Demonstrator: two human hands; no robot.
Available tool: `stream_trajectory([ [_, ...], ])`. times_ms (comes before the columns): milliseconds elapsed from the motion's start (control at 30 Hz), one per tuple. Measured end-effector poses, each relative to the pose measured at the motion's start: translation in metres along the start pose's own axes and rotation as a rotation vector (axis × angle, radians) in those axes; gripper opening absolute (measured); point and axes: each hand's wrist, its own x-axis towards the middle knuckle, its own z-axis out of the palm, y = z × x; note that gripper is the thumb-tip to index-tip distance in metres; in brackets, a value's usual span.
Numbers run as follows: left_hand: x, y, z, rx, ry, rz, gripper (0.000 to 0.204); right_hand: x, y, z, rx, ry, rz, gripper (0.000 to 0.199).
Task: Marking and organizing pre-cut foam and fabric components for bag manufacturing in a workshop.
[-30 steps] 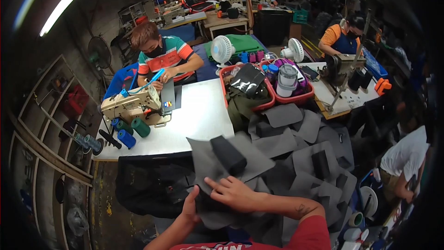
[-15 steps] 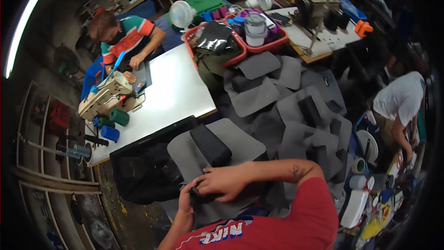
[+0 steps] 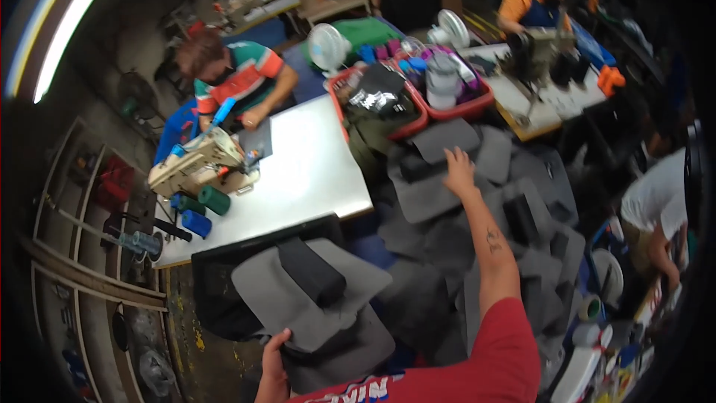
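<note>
My left hand [image 3: 274, 364] grips the near edge of a grey fabric panel [image 3: 265, 287], thumb on top and the other fingers partly hidden. A black band of fabric [image 3: 312, 272] crosses that panel, and another dark grey panel [image 3: 365, 347] lies under it. My right hand [image 3: 459, 172] is stretched out to the heap, its fingers apart and nothing in them. It is over a folded grey piece [image 3: 446, 140] at the heap's far side; whether the fingertips touch it I cannot tell. Below the held panel lies a black fabric item [image 3: 216, 283].
A white sewing table [image 3: 313, 149] stands at the left, where a co-worker bends over a sewing machine [image 3: 198, 164] beside thread spools [image 3: 214, 199]. Red bins [image 3: 466, 108] stand beyond the heap of grey pieces [image 3: 425, 239]. Other people work at the far right and right.
My right hand has left the panel by my left hand and reached far out to the heap. The held panel has shifted left and nearer. The whole view has swung slightly.
</note>
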Motion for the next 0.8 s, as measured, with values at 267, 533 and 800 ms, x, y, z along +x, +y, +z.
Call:
stream_trajectory([
  [267, 0.023, -0.032, -0.021, 0.01, 0.061, -0.134, 0.04, 0.037, -0.003, 0.042, -0.132, 0.073, 0.014, 0.044],
  [533, 0.038, -0.029, -0.016, -0.041, 0.063, -0.087, 0.04, 0.033, -0.067, 0.004, 0.084, 0.424, -0.512, 0.02],
  [800, 0.052, -0.032, -0.012, -0.037, 0.019, -0.096, 0.037, -0.069, -0.081, 0.008, -0.071, -0.397, -0.619, 0.09],
])
